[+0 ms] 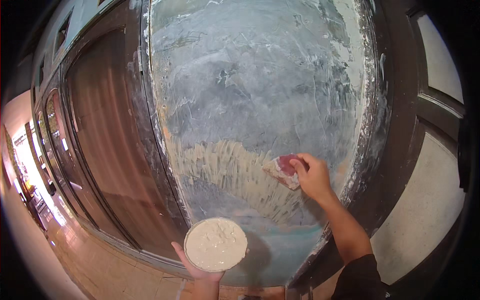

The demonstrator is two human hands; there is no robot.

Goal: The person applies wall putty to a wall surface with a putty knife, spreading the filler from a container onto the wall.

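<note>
The person's right hand (314,177) is closed in a pinch on a dark red scraper (287,164), with the thumb laid over its near face and the fingers curled round its upper edge. Pale paste is smeared along the scraper's lower part. The scraper is at the lower right of the upright wall panel (250,90), over the right end of a band of beige streaks (215,160); whether its edge touches the surface cannot be told. The left hand (202,274) is spread open beneath a round bowl (185,246), its thumb reaching out at the left side, its other fingers hidden. The bowl is in front of the panel's bottom left corner, and pale, lumpy, glossy paste (215,244) fills it almost to the rim. Above the streaks the panel is mottled grey-blue; below them, toward its bottom edge, runs a greener strip (295,237). A black sleeve (362,277) covers part of the right arm. Beyond the panel's left edge is a dark-framed door (107,125), with tiled floor (112,262) below.
</note>
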